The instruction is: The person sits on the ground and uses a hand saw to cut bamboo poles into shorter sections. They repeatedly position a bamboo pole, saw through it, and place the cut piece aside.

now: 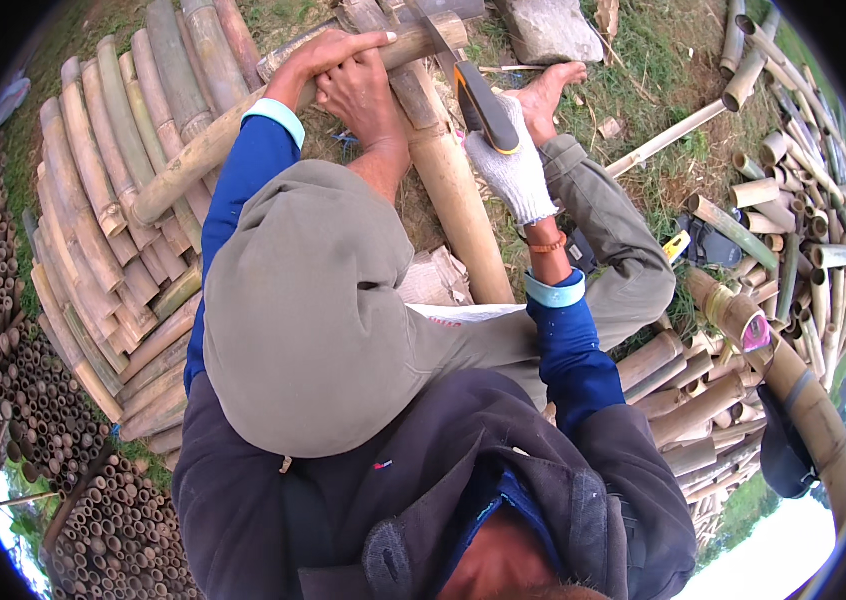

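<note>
while right hand (510, 172) grips saw (483, 105), bamboo pole (409, 46) crosses blade (439, 36) ahead

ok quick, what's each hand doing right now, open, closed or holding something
Left hand: on the bamboo pole; whether closed around it can't be told.
Right hand, gloved: closed, holding the handsaw by its handle.

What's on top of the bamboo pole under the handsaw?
On the bamboo pole: the left hand, the bare left foot and, across its right end, the handsaw blade. Pole surface beneath them is covered; cut depth can't be told.
</note>
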A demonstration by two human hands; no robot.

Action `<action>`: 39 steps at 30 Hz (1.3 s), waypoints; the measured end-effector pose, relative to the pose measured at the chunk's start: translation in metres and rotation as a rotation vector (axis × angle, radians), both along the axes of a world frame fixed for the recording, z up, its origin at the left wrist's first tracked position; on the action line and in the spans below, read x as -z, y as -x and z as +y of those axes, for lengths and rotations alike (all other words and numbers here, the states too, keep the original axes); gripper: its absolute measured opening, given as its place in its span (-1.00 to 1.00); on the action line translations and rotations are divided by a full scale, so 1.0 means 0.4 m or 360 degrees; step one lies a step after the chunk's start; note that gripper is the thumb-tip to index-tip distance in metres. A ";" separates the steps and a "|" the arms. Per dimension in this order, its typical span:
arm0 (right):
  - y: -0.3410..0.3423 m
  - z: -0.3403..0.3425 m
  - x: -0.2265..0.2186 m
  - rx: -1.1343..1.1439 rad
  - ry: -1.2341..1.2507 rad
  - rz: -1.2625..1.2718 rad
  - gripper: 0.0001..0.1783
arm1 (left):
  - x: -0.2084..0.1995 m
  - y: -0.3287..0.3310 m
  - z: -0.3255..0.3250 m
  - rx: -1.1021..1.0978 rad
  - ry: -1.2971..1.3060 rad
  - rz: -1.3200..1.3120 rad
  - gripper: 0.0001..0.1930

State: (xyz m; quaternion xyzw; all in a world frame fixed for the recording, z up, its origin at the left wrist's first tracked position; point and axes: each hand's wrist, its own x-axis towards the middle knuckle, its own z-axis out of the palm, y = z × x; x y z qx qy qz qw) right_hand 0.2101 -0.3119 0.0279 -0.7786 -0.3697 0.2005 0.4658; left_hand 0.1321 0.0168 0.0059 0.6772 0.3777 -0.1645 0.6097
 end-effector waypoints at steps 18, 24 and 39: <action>0.066 -0.076 -0.106 0.0037 0.0092 0.0110 -0.45 | 0.056 0.002 0.037 0.0165 -0.0370 -0.0336 -0.26; 0.113 -0.259 -0.157 -0.0064 0.0186 0.0019 -0.29 | 0.065 0.022 0.042 0.0259 -0.0524 -0.0234 -0.24; 0.004 0.040 0.123 0.0056 -0.0149 0.0065 -0.33 | 0.034 0.145 0.117 0.0357 -0.0545 -0.0414 0.04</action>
